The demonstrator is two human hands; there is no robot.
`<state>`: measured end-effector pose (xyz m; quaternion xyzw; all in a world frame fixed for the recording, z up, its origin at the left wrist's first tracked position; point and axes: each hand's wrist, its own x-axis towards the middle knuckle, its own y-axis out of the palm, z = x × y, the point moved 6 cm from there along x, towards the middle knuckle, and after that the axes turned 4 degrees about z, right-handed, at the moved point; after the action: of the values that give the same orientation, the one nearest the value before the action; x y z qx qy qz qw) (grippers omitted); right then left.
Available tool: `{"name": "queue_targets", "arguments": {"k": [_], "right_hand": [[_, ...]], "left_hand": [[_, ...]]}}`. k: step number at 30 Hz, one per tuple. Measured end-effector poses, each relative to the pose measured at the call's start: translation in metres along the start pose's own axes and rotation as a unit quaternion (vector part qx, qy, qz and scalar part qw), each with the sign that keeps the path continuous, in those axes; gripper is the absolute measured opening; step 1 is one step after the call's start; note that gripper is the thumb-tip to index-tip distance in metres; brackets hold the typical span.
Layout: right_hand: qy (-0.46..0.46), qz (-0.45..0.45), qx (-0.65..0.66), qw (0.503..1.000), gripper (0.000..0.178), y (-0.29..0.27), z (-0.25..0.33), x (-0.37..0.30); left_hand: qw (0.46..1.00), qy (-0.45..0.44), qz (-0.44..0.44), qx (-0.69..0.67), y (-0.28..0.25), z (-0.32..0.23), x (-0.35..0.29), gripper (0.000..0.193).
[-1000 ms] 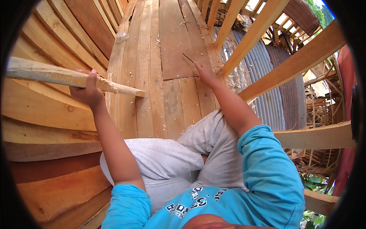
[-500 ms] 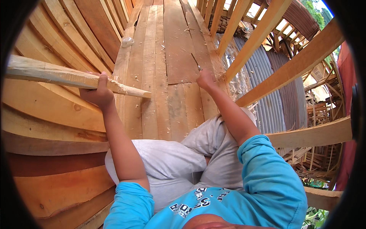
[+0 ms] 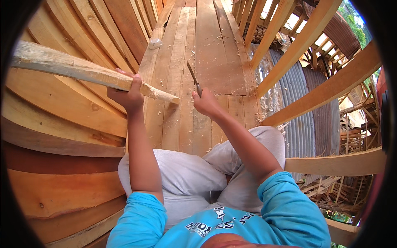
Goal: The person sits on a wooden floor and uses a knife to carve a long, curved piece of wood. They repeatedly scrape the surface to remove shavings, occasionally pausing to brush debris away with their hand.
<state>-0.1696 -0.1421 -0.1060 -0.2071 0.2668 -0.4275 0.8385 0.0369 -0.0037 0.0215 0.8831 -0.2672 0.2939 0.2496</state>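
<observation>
A long pale wooden pole [image 3: 62,66] comes in from the left, its whittled end tapering to a blunt tip over the floor. My left hand [image 3: 127,93] is wrapped round it from below, a short way behind the carved part, with the thumb on top. Curled shavings cling to the wood beside the thumb. In my right hand [image 3: 205,103] is a knife [image 3: 192,76], gripped by its handle, the dark blade pointing up and away to the left. The blade stands apart from the pole, just right of its tip.
Plank flooring [image 3: 173,128] strewn with shavings stretches ahead. Curved timber boards [image 3: 62,99] wall the left side. Wooden posts [image 3: 281,70] line the right, with corrugated metal sheets [image 3: 295,107] beyond them. A small clear container [image 3: 155,43] sits on the floor at the far left.
My right hand has swung left with the knife, bringing it near the pole's tip. The left hand still grips the pole. The whole view has shifted slightly.
</observation>
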Motion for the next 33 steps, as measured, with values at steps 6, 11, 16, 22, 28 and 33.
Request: {"name": "queue_targets", "arguments": {"k": [6,11,16,22,28,33], "right_hand": [[-0.080,0.084,0.143,0.983,0.027,0.033,0.018,-0.006],[-0.126,-0.022,0.060,0.990,0.019,0.045,-0.010,0.018],[-0.158,0.099,0.163,0.969,0.020,0.049,0.028,0.008],[-0.090,0.255,0.247,0.931,0.030,0.083,0.036,-0.002],[-0.140,0.144,0.200,0.959,0.041,0.081,0.031,0.002],[-0.045,0.086,0.138,0.986,0.047,0.079,-0.011,0.025]], "left_hand": [[0.998,-0.044,0.025,-0.026,0.004,0.013,0.005,0.035],[0.993,-0.060,0.098,-0.038,0.012,0.017,0.010,0.035],[0.982,-0.086,0.117,-0.117,0.008,0.013,0.012,0.036],[0.995,-0.061,-0.073,0.017,0.001,0.006,0.002,0.031],[0.990,-0.058,-0.126,0.006,0.011,0.001,-0.006,0.026],[0.993,-0.051,-0.097,0.052,0.020,0.007,-0.006,0.027]]}}
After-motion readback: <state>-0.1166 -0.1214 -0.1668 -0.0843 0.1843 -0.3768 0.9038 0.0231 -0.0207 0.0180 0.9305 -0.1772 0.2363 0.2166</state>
